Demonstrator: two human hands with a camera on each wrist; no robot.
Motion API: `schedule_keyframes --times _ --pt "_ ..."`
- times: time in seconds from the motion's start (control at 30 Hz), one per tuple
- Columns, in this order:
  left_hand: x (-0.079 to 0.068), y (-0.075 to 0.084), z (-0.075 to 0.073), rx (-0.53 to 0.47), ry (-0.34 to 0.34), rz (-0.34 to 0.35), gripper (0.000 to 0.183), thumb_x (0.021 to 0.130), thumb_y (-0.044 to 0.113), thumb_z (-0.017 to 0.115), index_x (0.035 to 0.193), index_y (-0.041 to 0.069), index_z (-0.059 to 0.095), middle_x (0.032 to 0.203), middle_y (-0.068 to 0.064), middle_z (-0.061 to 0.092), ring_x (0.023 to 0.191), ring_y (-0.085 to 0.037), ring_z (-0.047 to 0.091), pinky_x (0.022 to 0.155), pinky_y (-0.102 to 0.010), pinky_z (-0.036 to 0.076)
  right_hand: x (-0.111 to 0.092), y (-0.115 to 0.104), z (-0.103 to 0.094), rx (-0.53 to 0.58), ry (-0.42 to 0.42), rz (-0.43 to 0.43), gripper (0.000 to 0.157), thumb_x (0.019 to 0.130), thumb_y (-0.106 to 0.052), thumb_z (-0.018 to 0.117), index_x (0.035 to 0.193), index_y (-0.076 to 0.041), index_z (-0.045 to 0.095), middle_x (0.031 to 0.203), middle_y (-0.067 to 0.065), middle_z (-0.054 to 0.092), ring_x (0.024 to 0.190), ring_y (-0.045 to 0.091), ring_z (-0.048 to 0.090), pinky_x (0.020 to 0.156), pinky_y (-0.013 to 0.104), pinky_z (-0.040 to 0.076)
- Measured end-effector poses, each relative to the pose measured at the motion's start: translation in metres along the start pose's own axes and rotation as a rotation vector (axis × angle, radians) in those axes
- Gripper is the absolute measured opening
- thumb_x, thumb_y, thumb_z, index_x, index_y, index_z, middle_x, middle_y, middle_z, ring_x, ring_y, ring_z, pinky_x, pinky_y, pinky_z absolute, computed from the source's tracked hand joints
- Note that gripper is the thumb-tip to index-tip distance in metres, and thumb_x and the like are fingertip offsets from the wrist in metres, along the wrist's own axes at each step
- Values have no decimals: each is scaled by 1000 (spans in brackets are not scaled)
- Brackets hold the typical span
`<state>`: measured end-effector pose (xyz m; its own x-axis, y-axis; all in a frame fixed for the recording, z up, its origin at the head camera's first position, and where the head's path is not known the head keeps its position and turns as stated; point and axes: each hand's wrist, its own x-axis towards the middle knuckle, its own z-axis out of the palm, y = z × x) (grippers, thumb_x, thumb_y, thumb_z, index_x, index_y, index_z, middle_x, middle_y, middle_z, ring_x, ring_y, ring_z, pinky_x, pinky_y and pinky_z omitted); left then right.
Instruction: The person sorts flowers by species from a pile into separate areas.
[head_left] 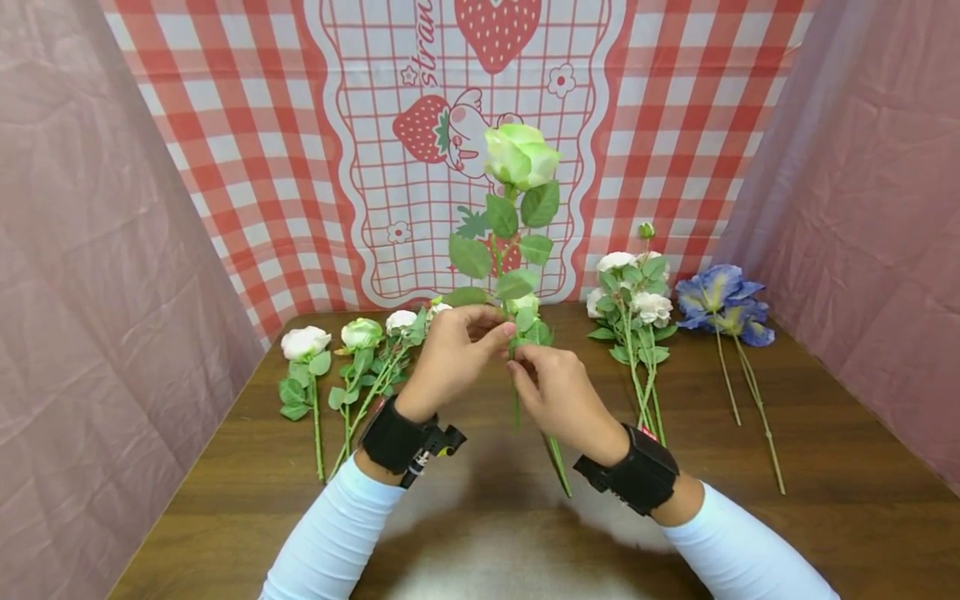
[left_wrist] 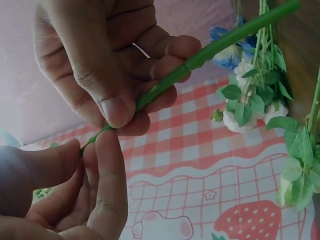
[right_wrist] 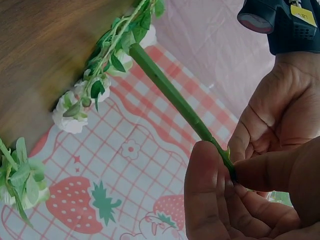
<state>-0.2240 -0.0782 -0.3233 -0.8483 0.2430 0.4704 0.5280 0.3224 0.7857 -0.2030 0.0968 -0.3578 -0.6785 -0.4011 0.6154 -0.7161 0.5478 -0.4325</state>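
Note:
A pale green rose (head_left: 521, 157) with several leaves stands upright in the head view, raised above the table. My left hand (head_left: 457, 354) pinches its stem just below the leaves. Slightly lower, my right hand (head_left: 562, 392) pinches the same stem between thumb and fingers. In the left wrist view the green stem (left_wrist: 240, 35) runs out past the right hand (left_wrist: 100, 55), close to the left hand's fingertips (left_wrist: 109, 150). The right wrist view shows the bare stem (right_wrist: 170, 92) reaching beyond the right hand's fingers (right_wrist: 202, 185).
White and green roses (head_left: 362, 333) lie on the wooden table (head_left: 465, 542) at the left. Another green rose (head_left: 525, 304) lies behind my hands. Toward the right are a bunch of white roses (head_left: 651, 308) and blue flowers (head_left: 720, 300). A checked strawberry cloth (head_left: 262, 125) hangs behind.

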Motion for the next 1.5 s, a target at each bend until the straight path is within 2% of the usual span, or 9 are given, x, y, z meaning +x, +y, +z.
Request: schedule_keyframes --times 0.1,0.27,0.53,0.7,0.9,1.13,1.5 --pt "0 1 -2 -18 -23 -7 17 100 14 69 110 1 76 103 -9 76 84 -22 74 73 -33 60 1 0 0 -2 14 -8 11 102 -5 62 91 -7 66 70 -4 53 57 7 45 55 26 40" --pt "1 1 -4 -64 -45 -14 18 100 12 68 111 0 76 108 -12 76 80 -25 74 72 -35 60 1 -1 -1 -3 30 -14 8 100 -3 63 94 -5 68 72 -2 56 58 8 47 55 27 41" --pt "-2 -2 -4 -51 -11 47 16 98 16 71 106 2 76 95 -7 76 77 -32 74 70 -31 59 2 -1 2 -1 44 -11 5 99 -2 65 97 -1 70 73 1 61 60 8 51 56 27 45" --pt "-2 -3 -4 -27 11 55 13 97 18 74 99 5 76 89 -6 76 73 -25 74 67 -32 59 1 0 2 -2 47 -12 5 98 -1 66 98 1 70 76 4 64 62 9 54 57 28 47" --pt "-1 -3 -4 1 22 76 16 96 21 75 102 6 77 87 -3 76 69 -15 72 66 -32 58 2 -2 2 -6 49 -9 5 98 -2 65 96 -1 70 73 1 61 60 8 51 56 26 44" --pt "-1 -3 -2 -30 25 65 17 95 24 77 100 8 78 87 -3 76 70 -20 73 65 -33 58 0 -3 1 -6 30 -5 6 99 -3 65 94 -4 68 72 -1 57 57 8 47 54 26 41" --pt "-1 -4 0 -78 48 62 14 94 21 78 98 8 78 85 -4 75 69 -21 72 64 -34 59 0 -4 2 12 34 -8 6 99 -2 64 95 -4 68 73 -1 61 58 8 51 55 27 44"
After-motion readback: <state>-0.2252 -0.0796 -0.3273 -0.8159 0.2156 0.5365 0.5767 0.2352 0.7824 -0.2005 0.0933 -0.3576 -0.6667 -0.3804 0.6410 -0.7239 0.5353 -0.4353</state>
